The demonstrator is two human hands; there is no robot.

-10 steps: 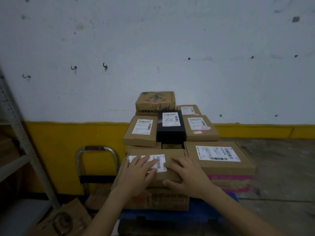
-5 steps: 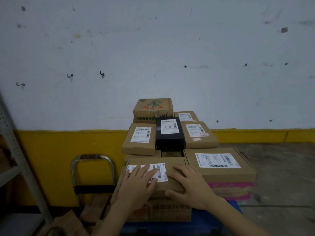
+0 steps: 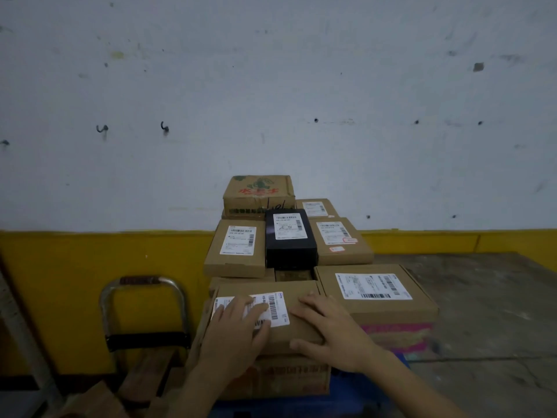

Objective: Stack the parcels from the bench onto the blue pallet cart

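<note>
One parcel, long axis L-R, under L hand, R hand

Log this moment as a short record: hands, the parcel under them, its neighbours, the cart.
left hand: flat on the front parcel, fingers straight over its label
right hand: flat on the same parcel's top, thumb on its near face
front parcel: brown, lying on a printed carton
neighbours: black box behind; large labelled box to the right
cart: blue, showing under the stack
</note>
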